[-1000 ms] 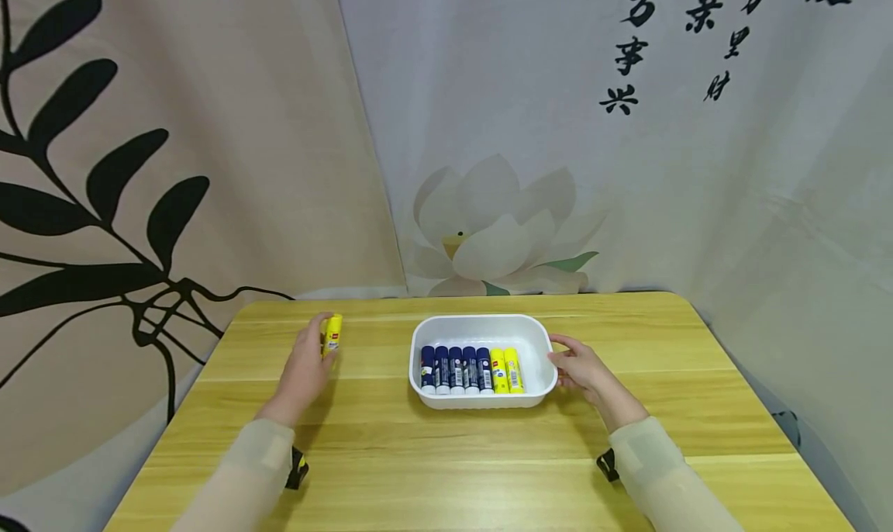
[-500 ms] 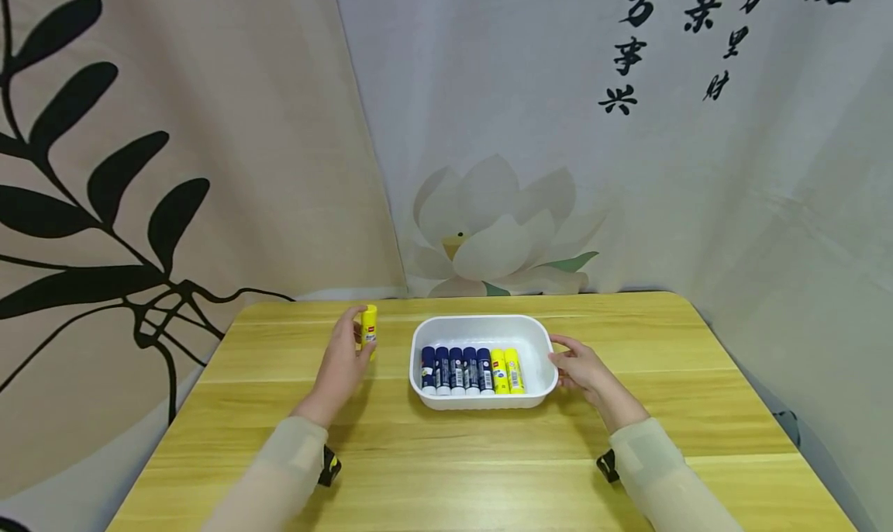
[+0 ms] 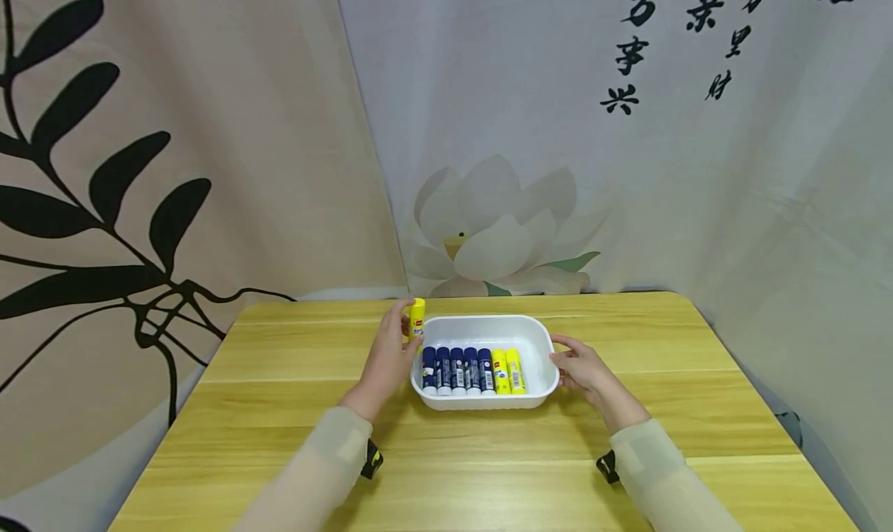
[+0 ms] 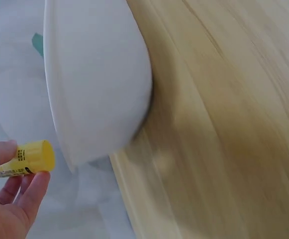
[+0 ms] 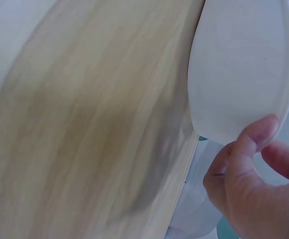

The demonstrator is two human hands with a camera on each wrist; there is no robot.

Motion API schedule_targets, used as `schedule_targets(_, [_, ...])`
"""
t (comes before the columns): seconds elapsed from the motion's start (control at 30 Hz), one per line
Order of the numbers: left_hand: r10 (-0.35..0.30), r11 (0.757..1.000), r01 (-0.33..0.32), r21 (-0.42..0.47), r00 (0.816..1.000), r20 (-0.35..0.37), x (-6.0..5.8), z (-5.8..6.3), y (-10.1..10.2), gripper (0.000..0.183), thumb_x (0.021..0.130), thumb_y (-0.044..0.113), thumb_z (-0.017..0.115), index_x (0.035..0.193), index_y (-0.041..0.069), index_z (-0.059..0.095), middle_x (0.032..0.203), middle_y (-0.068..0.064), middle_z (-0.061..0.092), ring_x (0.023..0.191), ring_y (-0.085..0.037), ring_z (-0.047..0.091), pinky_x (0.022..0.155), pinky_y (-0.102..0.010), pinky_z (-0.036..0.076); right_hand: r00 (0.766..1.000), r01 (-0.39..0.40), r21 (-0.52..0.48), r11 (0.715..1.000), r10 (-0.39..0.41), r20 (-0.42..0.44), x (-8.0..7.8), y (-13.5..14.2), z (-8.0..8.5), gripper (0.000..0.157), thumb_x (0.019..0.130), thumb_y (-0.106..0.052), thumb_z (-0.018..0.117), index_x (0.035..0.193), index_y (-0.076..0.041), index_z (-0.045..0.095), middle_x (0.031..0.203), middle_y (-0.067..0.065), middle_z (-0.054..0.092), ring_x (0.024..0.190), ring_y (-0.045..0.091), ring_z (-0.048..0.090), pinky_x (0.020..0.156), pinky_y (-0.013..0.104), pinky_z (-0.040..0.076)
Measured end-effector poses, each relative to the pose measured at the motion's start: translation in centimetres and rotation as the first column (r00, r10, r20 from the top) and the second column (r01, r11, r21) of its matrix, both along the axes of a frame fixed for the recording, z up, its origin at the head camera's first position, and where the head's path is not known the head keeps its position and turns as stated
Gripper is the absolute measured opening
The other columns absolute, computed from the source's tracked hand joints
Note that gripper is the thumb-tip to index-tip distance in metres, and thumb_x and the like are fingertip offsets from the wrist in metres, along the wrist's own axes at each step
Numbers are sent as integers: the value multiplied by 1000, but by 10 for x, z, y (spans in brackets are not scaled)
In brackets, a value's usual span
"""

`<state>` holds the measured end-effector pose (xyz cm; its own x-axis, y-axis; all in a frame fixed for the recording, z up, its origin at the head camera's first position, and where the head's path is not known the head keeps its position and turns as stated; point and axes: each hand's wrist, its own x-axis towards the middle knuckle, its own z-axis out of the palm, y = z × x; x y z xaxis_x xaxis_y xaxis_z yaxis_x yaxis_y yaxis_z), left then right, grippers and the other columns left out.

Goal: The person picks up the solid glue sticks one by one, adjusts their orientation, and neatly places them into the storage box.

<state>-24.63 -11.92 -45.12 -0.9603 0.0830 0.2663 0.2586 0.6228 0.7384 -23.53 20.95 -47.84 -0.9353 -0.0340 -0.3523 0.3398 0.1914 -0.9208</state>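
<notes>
My left hand (image 3: 386,355) pinches an upright yellow glue stick (image 3: 417,315) between thumb and fingers, just above the left rim of a white plastic tray (image 3: 540,381). In the left wrist view, the yellow glue stick (image 4: 35,157) is apart from the tray's outer wall (image 4: 99,84). Inside the tray, several dark blue glue sticks (image 3: 456,369) with white ends lie in a row. Two yellow glue sticks (image 3: 508,371) lie at the right end of that row. My right hand (image 3: 584,371) holds the tray's right edge, its thumb against the wall in the right wrist view.
The tray stands on a wooden table (image 3: 488,470), towards the far edge. Behind the table hangs a pale curtain (image 3: 488,129) with printed leaves, a flower and dark characters. Each wrist bears a black strap-on device (image 3: 372,460).
My left hand has carried the yellow glue stick rightwards from the table's left part to the tray's left rim. The right hand and the tray have stayed in place.
</notes>
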Motion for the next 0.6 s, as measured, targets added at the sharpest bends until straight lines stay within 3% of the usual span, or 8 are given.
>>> schedule_targets(0.37, [-40,999,40,-19,999,-18,6,1,46,64,88,7,65,140,21,30,111,-6,49,97,-19,51,80,-29,54,1000,9,-7,1000,-9,5,1,-2,1,48,98,-11,49,144,-8,36,107,16,48,78,18,58,67,29,51])
schedule_targets(0.6, [-50,997,50,-57,999,8,10,-9,83,62,91,12,62,141,24,27,115,-4,47,99,-17,50,92,-32,49,1000,11,-4,1000,-11,18,0,-1,-1,48,98,-11,48,145,-10,35,106,16,47,77,18,57,66,28,51])
